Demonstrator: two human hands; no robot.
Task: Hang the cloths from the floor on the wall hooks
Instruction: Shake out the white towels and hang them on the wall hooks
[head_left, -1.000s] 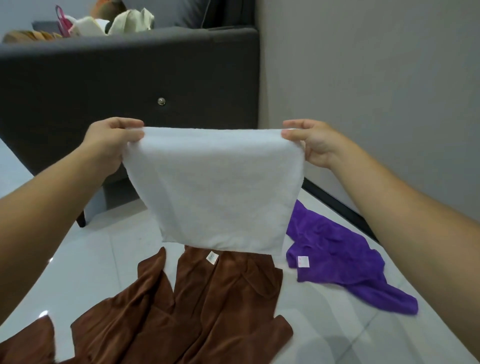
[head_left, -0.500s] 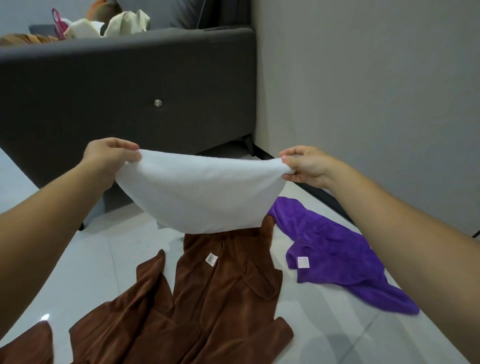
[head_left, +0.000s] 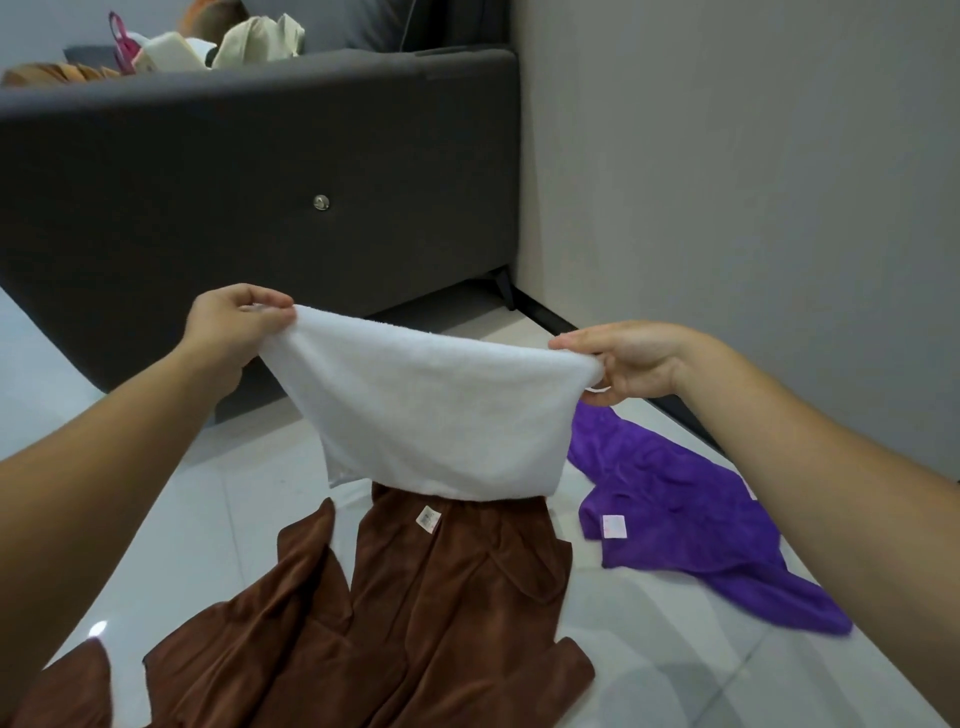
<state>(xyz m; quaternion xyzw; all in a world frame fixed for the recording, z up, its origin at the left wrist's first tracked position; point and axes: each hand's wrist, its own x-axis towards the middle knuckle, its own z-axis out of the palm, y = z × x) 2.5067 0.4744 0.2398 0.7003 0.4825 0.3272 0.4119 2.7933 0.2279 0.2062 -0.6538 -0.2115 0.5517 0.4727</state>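
A white cloth (head_left: 431, 410) hangs stretched between my two hands above the floor. My left hand (head_left: 228, 327) pinches its left top corner and my right hand (head_left: 628, 364) pinches its right top corner. Below it a brown cloth (head_left: 415, 613) with a small label lies spread on the white floor tiles. A purple cloth (head_left: 685, 525), also labelled, lies crumpled to the right near the wall. No wall hooks are in view.
A dark grey sofa back (head_left: 234, 171) stands ahead on the left, with bags and cushions (head_left: 218, 41) on top. A plain grey wall (head_left: 753, 182) with a dark skirting board runs along the right. White floor tiles (head_left: 675, 675) show around the cloths.
Both hands have lowered the white cloth from chest height. Its top edge now sags slightly and its lower edge hangs just above the brown cloth.
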